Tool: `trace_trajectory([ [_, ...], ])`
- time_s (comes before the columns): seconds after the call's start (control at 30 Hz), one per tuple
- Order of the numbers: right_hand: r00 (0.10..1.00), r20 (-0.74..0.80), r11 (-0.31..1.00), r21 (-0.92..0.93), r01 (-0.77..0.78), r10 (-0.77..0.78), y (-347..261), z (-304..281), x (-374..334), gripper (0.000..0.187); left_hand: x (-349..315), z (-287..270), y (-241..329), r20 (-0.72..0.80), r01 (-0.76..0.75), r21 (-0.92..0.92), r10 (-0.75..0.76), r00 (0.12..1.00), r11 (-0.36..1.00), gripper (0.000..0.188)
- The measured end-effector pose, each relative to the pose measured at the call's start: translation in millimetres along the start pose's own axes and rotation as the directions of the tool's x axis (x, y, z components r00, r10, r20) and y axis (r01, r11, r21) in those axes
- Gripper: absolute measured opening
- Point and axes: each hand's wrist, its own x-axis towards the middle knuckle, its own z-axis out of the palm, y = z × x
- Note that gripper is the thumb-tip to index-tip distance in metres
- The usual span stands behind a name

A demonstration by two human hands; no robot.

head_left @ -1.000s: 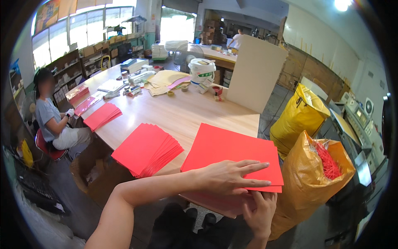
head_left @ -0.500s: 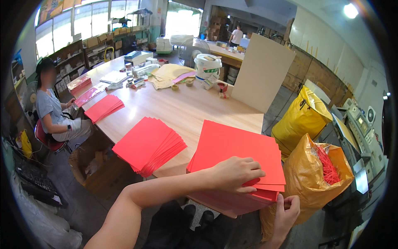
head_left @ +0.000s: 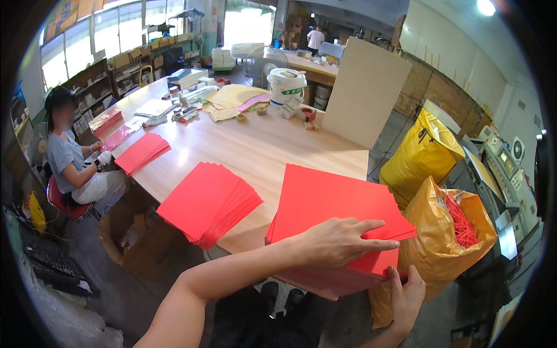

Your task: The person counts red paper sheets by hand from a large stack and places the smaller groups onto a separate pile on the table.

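A tall stack of red paper sheets [head_left: 331, 197] stands at the table's near right corner. Across its top lies my left hand [head_left: 342, 240], open, index and middle fingers spread apart near the right edge. The uppermost sheets are turned out of line there, one corner jutting to the right. At the stack's near right corner my right hand [head_left: 408, 293] is closed, its thumb against the sheet edges and its other fingers curled. How many sheets it pinches is hidden. To the left, a fanned pile of red sheets [head_left: 206, 200] rests on the table.
A smaller red pile [head_left: 143, 153] lies beside a seated person [head_left: 72, 153]. Farther back on the wooden table [head_left: 249, 142] are a white bucket [head_left: 286, 90], tape rolls and papers. An orange sack [head_left: 426, 261] of red strips and a yellow sack [head_left: 415, 156] stand at the right.
My left hand has shifted slightly right and its fingers have spread. The top sheets have swung out to the right. My right hand is slightly higher, at the stack's corner.
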Motion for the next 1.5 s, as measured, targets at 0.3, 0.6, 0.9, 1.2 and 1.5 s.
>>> trace_trajectory([
  [0.3, 0.986, -0.131, 0.956, 0.262, 0.133, -0.101, -42.5, -2.6, 13.8, 0.050, -4.1, 3.6, -5.5, -0.077, 0.006, -0.101, -0.014, 0.997, 0.995, 0.038],
  [0.6, 0.996, -0.085, 0.560, 0.825, 0.073, -0.003, -18.4, 31.2, 27.6, 0.041, -1.4, -1.4, -2.0, -0.090, 0.020, -0.169, -0.035, 0.995, 0.985, 0.033],
  [0.9, 0.999, 0.000, 0.498, 0.867, -0.022, 0.044, -33.7, 19.7, 33.0, 0.039, 2.3, 3.7, -4.2, -0.119, -0.021, -0.157, 0.003, 0.993, 0.987, 0.032],
  [1.2, 0.993, 0.115, 0.197, 0.974, -0.116, 0.016, -41.9, 17.5, 34.1, 0.037, 3.1, -7.9, -1.5, -0.064, 0.044, -0.202, -0.058, 0.996, 0.978, 0.058],
  [1.5, 0.995, 0.095, 0.342, 0.936, -0.084, -0.017, -38.8, 12.9, 33.1, 0.043, 4.5, -11.9, -2.6, -0.033, 0.076, -0.282, -0.088, 0.996, 0.956, 0.048],
])
